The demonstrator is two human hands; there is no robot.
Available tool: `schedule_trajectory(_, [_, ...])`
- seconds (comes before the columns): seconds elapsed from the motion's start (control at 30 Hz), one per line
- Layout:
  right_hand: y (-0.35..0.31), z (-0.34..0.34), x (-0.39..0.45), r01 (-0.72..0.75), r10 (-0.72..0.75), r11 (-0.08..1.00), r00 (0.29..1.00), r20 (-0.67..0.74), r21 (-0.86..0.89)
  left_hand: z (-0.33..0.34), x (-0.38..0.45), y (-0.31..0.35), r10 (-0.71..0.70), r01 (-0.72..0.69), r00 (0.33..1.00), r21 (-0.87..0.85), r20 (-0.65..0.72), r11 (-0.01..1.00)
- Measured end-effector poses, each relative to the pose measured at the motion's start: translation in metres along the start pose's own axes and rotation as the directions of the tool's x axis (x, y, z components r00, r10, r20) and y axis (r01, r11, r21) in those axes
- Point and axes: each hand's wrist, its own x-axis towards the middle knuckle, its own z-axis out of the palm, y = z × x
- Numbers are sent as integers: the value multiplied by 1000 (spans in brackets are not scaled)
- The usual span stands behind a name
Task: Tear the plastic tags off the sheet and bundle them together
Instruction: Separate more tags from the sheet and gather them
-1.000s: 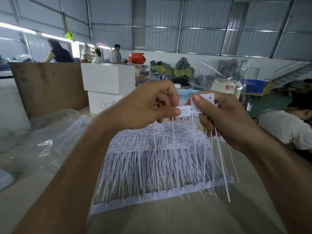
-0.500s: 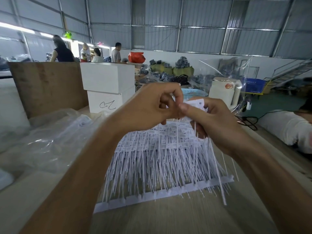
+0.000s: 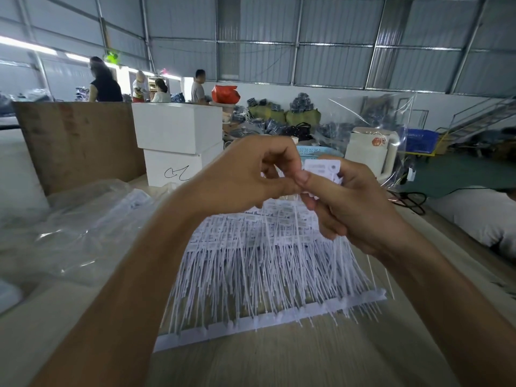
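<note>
A sheet of white plastic tags [image 3: 259, 263] lies on the wooden table, its many thin tails running down to a white strip [image 3: 268, 322] at the near edge. Above it my right hand [image 3: 351, 208] grips a small bundle of torn-off tags [image 3: 324, 169], whose heads stick up behind my thumb and whose tails hang down over the sheet. My left hand [image 3: 251, 174] is raised against the right one, its thumb and fingers pinched at the bundle's heads. What exactly the left fingertips hold is hidden.
Crumpled clear plastic bags [image 3: 78, 227] lie on the table [image 3: 279, 364] to the left. Two stacked white boxes [image 3: 176, 143] and a brown board [image 3: 78, 143] stand behind. A person in a white shirt [image 3: 483, 219] sits at right. Other people stand far off.
My two hands have come together: the left hand's pinch has moved right against the bundle in the right hand. The tag heads now stand higher behind my right thumb.
</note>
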Motion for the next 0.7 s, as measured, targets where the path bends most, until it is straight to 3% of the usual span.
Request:
schedule_trajectory(0.2, [-1,-15,2,-2,6,999,996,-94,40,-10,-3,-3,-38,35,999,126,22,991])
schedule_trajectory(0.47, [-4,-14,0,131,-157,960,983,-90,-247,-7,-4,3,-12,12,1000,10,23,1000])
schedule_trajectory(0.53, [-7,-10,-2,195,-229,926,971,-70,-323,-5,-4,2,-22,25,999,-66,31,997])
schedule_trajectory(0.63, [-11,-6,-6,303,-333,867,943,-8,-396,-3,-7,-4,-66,83,996,-322,63,943])
schedule_trajectory(0.7, [-13,-5,-7,399,-437,742,897,62,-538,1,-8,-10,-106,136,991,-495,88,859])
